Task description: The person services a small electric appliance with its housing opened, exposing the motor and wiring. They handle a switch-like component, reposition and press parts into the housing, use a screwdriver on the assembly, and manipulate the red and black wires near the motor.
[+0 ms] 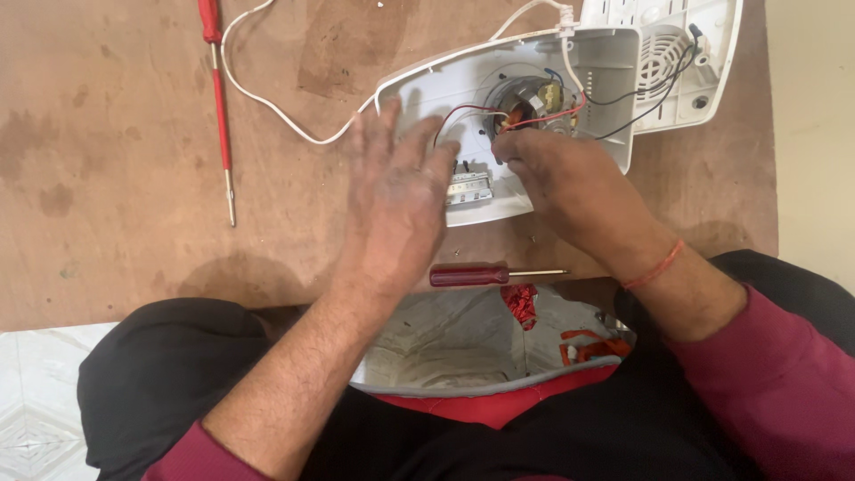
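The left hand (396,191) lies flat with fingers spread wide over the near rim of the opened white appliance housing (427,89), holding nothing, its fingertips just beside a small switch block (469,187). The right hand (561,183) reaches into the housing with fingers drawn narrow at the motor (530,98) and its red and black wires (463,111); whether they pinch a wire I cannot tell. The housing sits near the far right corner of the brown worktop (116,178), its detached cover (686,62) touching it. A dark red screwdriver (485,275) lies at the near edge; a slim red screwdriver (218,98) lies well apart left, with open room between
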